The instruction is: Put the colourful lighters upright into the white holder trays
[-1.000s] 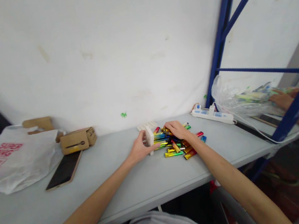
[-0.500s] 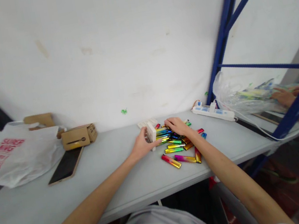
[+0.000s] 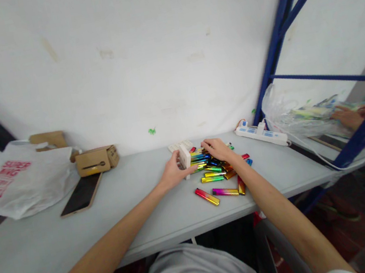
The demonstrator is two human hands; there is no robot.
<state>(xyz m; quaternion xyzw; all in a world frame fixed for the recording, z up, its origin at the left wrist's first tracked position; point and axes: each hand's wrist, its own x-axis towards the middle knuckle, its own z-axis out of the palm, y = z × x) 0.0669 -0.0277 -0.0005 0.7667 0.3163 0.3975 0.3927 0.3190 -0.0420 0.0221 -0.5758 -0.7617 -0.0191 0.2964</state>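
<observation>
My left hand (image 3: pixel 172 173) is closed around a white tray with holes (image 3: pixel 185 156), which stands on its edge. Shiny lighters (image 3: pixel 199 158) in yellow, green and blue lie lengthwise against the tray's right face; whether their ends sit in its holes I cannot tell. Over the pile, my right hand (image 3: pixel 217 150) has its fingers bent down and pinched on a lighter, mostly hidden under them. Nearer the front edge lie a red-and-gold lighter (image 3: pixel 207 196) and a purple-and-gold lighter (image 3: pixel 225 192).
Behind the tray lies another white holed piece (image 3: pixel 180 146). On the left are a plastic bag (image 3: pixel 27 178), a cardboard box (image 3: pixel 97 161) and a phone (image 3: pixel 81 195). A power strip (image 3: pixel 263 135) stands by the blue frame (image 3: pixel 272 45). Another person's hands (image 3: pixel 346 116) work beyond it.
The camera view has shifted slightly. My right fingers have moved a little over the pile, while my left hand keeps its hold on the tray.
</observation>
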